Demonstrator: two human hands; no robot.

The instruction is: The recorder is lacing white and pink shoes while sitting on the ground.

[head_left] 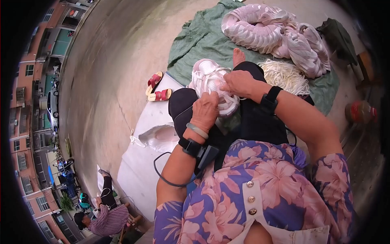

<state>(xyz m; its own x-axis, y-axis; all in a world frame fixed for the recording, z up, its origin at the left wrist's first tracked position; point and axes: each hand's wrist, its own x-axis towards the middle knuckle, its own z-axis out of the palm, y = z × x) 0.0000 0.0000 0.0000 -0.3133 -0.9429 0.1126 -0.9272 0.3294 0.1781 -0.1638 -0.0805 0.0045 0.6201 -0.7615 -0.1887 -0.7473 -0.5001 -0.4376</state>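
A pale pink and white sneaker (208,76) rests between my black-trousered knees, with white laces crossing its front. My left hand (204,110) is closed at the near side of the sneaker, thumb and fingers pinched on a white shoelace (221,96). From the right, my right hand (243,84) pinches at the lace holes on the other side of the shoe, fingers bent together. The lace ends inside both pinches are mostly hidden by my fingers.
A heap of cream laces (286,76) lies right of my knee on a green cloth (195,44). Beyond it are bundled pink-white shoe uppers (260,30). Red sandals (159,95) and a white sack (140,162) lie left. A jug (360,112) stands right; another person (106,217) sits lower left.
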